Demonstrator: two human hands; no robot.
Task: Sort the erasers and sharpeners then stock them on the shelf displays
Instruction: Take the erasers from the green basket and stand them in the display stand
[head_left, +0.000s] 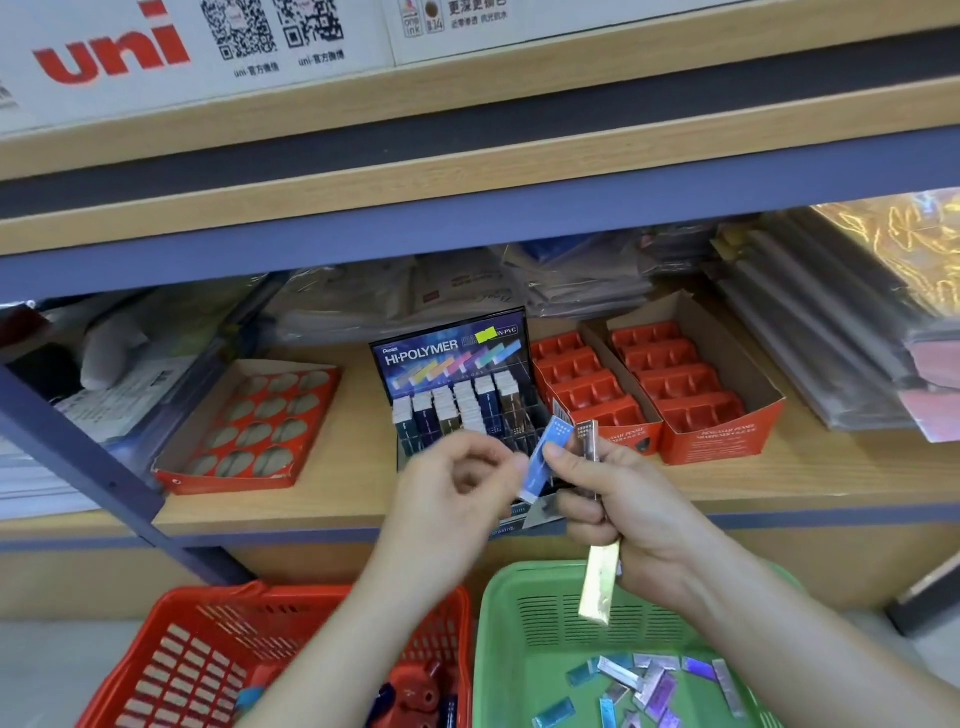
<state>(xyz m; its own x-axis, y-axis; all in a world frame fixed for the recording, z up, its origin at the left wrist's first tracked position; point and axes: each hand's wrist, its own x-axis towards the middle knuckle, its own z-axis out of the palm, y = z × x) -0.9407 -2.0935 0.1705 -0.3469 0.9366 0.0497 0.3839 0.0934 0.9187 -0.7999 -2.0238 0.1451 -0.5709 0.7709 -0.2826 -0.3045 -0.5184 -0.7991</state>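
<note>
My right hand (618, 504) grips a small bunch of wrapped erasers: a blue one (545, 457) sticking up to the left, a silver one (589, 436) and a gold one (602, 582) pointing down. My left hand (457, 483) is blurred, with its fingertips pinching the blue eraser's lower end. Behind both hands stands the black Hi-Polymer eraser display (452, 384) on the wooden shelf, its left slots filled with upright erasers and its right slots bare. Below, a green basket (498, 613) holds several loose shiny erasers (644, 686). A red basket (208, 649) holds red sharpeners (415, 696).
A red tray with round holes (249, 426) lies left of the display. Two red sharpener boxes with bare moulded inserts (587, 389) (691, 395) stand to its right. Stacked paper packs (810, 322) fill the shelf's back and right. A blue metal upright (83, 447) slants at left.
</note>
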